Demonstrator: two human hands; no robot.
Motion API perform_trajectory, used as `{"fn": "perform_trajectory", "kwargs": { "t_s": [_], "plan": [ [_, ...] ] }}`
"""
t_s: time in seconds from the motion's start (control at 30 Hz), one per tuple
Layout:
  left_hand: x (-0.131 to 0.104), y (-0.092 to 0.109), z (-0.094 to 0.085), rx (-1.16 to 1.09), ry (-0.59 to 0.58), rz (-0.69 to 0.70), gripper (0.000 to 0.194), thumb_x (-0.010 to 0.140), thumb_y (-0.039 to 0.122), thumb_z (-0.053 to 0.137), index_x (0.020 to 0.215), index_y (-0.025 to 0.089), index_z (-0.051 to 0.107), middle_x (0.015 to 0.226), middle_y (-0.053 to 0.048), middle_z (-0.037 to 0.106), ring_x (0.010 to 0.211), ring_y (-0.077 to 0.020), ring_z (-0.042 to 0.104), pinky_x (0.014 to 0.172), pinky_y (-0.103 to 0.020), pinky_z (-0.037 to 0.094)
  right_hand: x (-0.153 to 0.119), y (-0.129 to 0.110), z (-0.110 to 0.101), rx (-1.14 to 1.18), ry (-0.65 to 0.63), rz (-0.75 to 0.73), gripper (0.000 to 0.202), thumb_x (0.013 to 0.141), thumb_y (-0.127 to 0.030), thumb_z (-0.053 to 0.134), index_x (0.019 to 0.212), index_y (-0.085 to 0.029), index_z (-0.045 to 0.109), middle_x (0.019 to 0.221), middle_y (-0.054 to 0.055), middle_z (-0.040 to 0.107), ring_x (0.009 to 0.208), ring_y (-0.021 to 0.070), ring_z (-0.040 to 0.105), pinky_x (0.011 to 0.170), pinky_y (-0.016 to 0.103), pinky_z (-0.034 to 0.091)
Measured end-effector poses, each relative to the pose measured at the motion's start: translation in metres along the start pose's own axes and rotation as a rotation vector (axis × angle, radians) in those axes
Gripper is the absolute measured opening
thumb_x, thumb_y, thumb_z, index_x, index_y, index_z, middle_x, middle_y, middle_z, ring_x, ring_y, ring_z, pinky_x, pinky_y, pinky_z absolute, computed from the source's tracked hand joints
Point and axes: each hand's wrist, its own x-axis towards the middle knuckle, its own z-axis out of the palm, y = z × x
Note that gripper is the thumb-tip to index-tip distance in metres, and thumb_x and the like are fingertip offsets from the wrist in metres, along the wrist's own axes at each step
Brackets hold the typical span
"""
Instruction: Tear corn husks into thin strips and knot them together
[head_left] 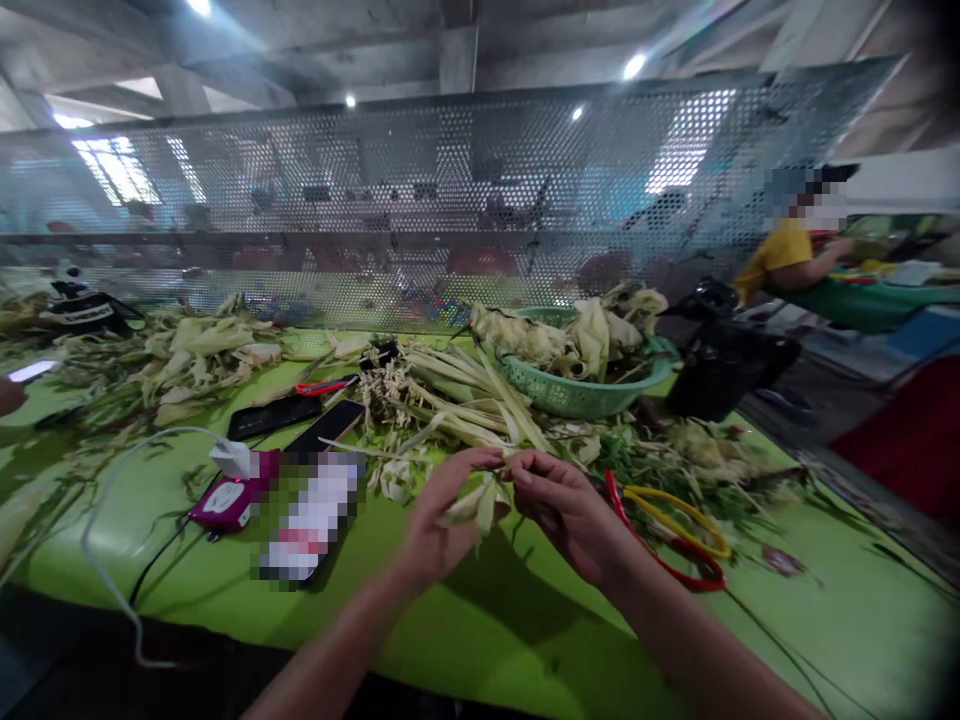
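Observation:
Pale strips of dried corn husk (486,503) are pinched between my hands over the green table. My left hand (450,510) curls around the husk piece from the left, its fingertips closed at the top. Thumb and fingers of my right hand (559,500) close on the upper end of the same piece, so the exact grip point is hidden. Just beyond my hands lies a bundle of long husk stems (457,385). Scissors with red and yellow handles (679,530) rest right of my right hand, their blades partly covered.
A green basket (585,398) of husks stands behind. Left lie a phone with a blurred screen (311,520), a purple power adapter (225,503), a dark phone (326,432) and red pliers (324,386). A perforated metal screen (375,200) borders the table; a person in yellow (784,255) sits right.

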Motion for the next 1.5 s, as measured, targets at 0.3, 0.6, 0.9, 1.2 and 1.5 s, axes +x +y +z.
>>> {"fn": "perform_trajectory", "kwargs": {
  "t_s": [0.3,0.6,0.9,1.2,1.5],
  "plan": [
    [0.018,0.01,0.003,-0.15,0.032,-0.451,0.016,0.08,0.031,0.059,0.086,0.016,0.061,0.081,-0.002,0.061,0.076,-0.0139,0.055,0.073,-0.026,0.043,0.002,-0.002,-0.013,-0.161,0.133,-0.14,0.023,0.073,-0.038,0.073,0.078,-0.017,0.065,0.062,-0.004,0.045,0.05,0.0063,0.026,0.045,0.023,0.016],
    [0.021,0.002,0.007,-0.332,0.001,-0.679,0.017,0.076,0.032,0.06,0.076,0.018,0.05,0.058,0.005,0.049,0.048,-0.007,0.041,0.051,-0.02,0.032,0.009,-0.002,-0.024,-0.529,0.169,-0.225,0.026,0.075,-0.043,0.067,0.076,-0.018,0.063,0.062,-0.002,0.053,0.057,0.0115,0.044,0.052,0.024,0.033],
    [0.011,-0.012,0.001,-0.332,0.043,-0.733,0.035,0.067,0.045,0.073,0.08,0.016,0.058,0.068,0.002,0.056,0.059,-0.0101,0.049,0.06,-0.023,0.04,-0.033,-0.014,-0.067,-1.126,0.257,-0.325,0.022,0.088,-0.035,0.052,0.098,-0.023,0.067,0.087,0.004,0.068,0.075,0.0182,0.059,0.068,0.029,0.044],
    [0.007,-0.015,-0.009,-0.435,0.072,-0.767,0.035,0.067,0.045,0.073,0.083,0.016,0.062,0.064,0.003,0.058,0.05,-0.0071,0.048,0.05,-0.02,0.037,-0.078,-0.021,-0.128,-1.763,0.387,-0.03,0.044,0.077,-0.016,0.05,0.12,-0.024,0.058,0.109,0.007,0.067,0.091,0.0248,0.063,0.07,0.031,0.043],
    [0.007,-0.015,-0.01,-0.692,0.147,-0.732,0.032,0.063,0.038,0.079,0.08,0.016,0.062,0.067,0.003,0.059,0.054,-0.0066,0.052,0.056,-0.02,0.042,-0.067,-0.021,-0.13,-1.62,0.385,-0.161,0.05,0.081,-0.028,0.05,0.131,-0.025,0.051,0.119,0.008,0.065,0.098,0.0285,0.064,0.074,0.034,0.048]
  ]
}}
